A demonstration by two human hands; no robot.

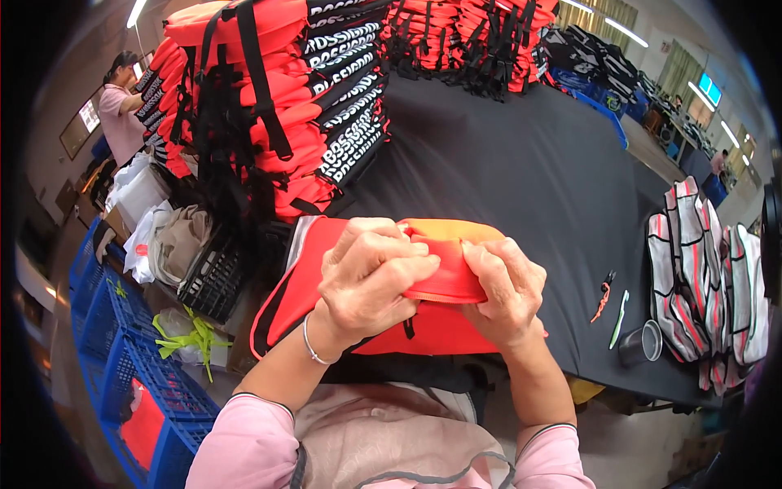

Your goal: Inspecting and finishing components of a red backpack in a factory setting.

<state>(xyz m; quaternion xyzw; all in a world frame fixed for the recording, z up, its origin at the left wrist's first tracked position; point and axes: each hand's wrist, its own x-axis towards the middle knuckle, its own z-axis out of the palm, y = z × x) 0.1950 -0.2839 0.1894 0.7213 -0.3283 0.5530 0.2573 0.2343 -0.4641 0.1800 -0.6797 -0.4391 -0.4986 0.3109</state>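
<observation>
A red fabric bag (444,341) with an orange part at its far edge lies in front of me at the table's near edge. My left hand (376,273), a bangle on its wrist, is closed with the fingers pinching a fold of the red fabric. Close by on the right, my right hand (507,287) grips the same fold between thumb and fingers. A short stretch of the red edge (445,273) spans the gap between the hands. Part of the bag is hidden behind my hands and forearms.
A tall stack of red and black bags (285,106) stands at the left on the black-covered table (505,155). To the right are a dark cup (642,344), a toothbrush-like tool (619,319), small scissors (604,297) and grey-white bags (692,277). Blue crates (110,350) stand lower left.
</observation>
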